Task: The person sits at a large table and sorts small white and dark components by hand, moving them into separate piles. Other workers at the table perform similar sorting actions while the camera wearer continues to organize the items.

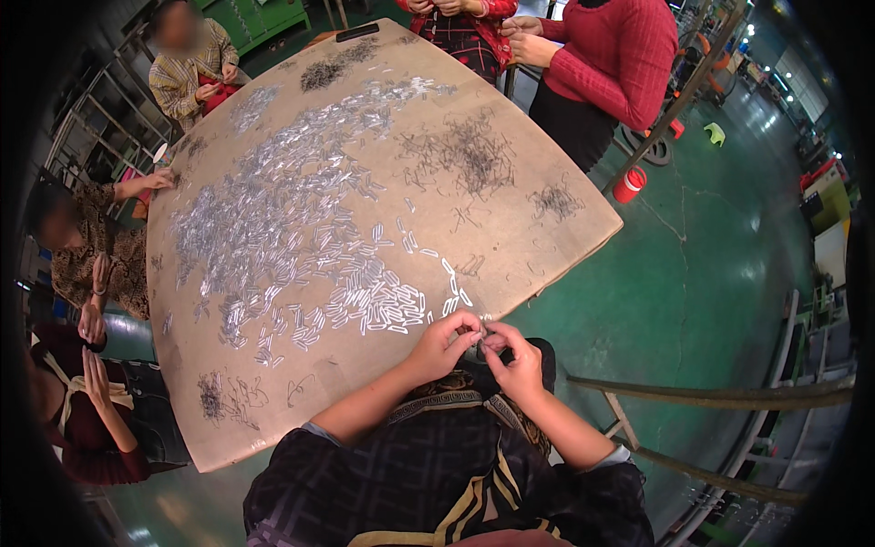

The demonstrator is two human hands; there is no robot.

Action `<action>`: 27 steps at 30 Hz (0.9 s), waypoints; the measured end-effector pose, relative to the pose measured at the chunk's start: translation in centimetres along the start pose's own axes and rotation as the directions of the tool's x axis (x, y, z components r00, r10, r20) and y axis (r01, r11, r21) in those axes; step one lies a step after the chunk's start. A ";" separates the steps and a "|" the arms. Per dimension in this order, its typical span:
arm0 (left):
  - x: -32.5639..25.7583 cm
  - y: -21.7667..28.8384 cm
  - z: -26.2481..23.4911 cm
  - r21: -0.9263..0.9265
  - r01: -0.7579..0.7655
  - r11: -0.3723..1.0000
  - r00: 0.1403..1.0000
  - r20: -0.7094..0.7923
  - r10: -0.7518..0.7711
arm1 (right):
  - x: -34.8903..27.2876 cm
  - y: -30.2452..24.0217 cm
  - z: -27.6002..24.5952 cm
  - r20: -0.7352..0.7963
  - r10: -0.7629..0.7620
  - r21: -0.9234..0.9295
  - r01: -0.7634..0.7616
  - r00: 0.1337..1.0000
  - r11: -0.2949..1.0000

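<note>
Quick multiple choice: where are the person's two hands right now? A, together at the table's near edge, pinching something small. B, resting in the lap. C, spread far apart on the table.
A: the left hand and right hand meet fingertip to fingertip at the near edge of the table, beside the small silvery metal pieces.

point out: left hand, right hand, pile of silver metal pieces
left hand [444, 344], head view, back of the hand.
right hand [516, 357], head view, back of the hand.
pile of silver metal pieces [292, 210], head view, middle of the spread.

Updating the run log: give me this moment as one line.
left hand + right hand: together, pinching small piece at table edge | silver pieces spread beyond | dark wire bits farther
</note>
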State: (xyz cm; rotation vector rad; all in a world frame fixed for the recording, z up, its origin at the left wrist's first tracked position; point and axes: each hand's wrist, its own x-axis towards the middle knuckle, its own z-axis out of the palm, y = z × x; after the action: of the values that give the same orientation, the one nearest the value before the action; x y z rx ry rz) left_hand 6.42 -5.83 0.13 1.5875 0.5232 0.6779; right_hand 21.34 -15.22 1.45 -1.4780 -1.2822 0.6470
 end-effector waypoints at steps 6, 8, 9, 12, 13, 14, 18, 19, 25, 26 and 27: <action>-0.8 0.1 0.6 0.238 -0.198 0.951 0.976 -0.037 0.212 | 0.4 1.0 -0.3 -0.035 -0.100 0.038 0.101 0.994 0.994; -0.9 0.3 0.7 0.330 -0.270 0.905 0.958 0.000 0.286 | 1.0 1.4 -0.2 -0.081 -0.049 0.041 0.052 0.996 0.998; -1.0 0.4 0.8 0.357 -0.304 0.883 0.948 0.022 0.317 | 1.4 2.1 0.2 -0.114 -0.038 -0.045 0.033 0.993 0.998; -1.3 0.6 1.2 0.427 -0.391 0.815 0.913 0.066 0.403 | 3.1 3.6 0.8 -0.006 -0.097 -0.219 0.094 0.995 0.971; -1.4 0.7 1.3 0.449 -0.416 0.791 0.900 0.079 0.429 | 3.7 4.4 1.4 0.005 -0.163 -0.285 0.158 0.987 0.945; -1.5 0.9 1.4 0.454 -0.419 0.786 0.899 0.086 0.429 | 4.2 4.8 1.8 0.026 -0.182 -0.333 0.180 0.983 0.925; -1.9 1.3 1.7 0.442 -0.423 0.791 0.899 0.099 0.426 | 5.6 6.0 3.6 0.093 -0.253 -0.484 0.265 0.963 0.834; -2.0 1.2 1.9 0.429 -0.423 0.798 0.900 0.098 0.424 | 5.9 5.9 3.7 0.117 -0.272 -0.516 0.293 0.955 0.805; -2.2 1.1 2.4 0.390 -0.419 0.820 0.901 0.064 0.429 | 6.9 6.9 3.9 0.276 -0.304 -0.611 0.411 0.912 0.676; -2.2 1.1 2.4 0.390 -0.418 0.820 0.900 0.058 0.432 | 7.0 6.9 3.8 0.295 -0.308 -0.625 0.427 0.904 0.654; -2.1 1.1 2.4 0.390 -0.418 0.820 0.899 0.052 0.434 | 7.0 6.9 3.8 0.275 -0.291 -0.614 0.400 0.916 0.680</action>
State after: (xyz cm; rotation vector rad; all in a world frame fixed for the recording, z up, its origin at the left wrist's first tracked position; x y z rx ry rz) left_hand 6.52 -9.16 0.84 2.1097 0.3415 0.9889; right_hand 22.62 -6.75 -4.58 -1.6799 -1.9972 0.0225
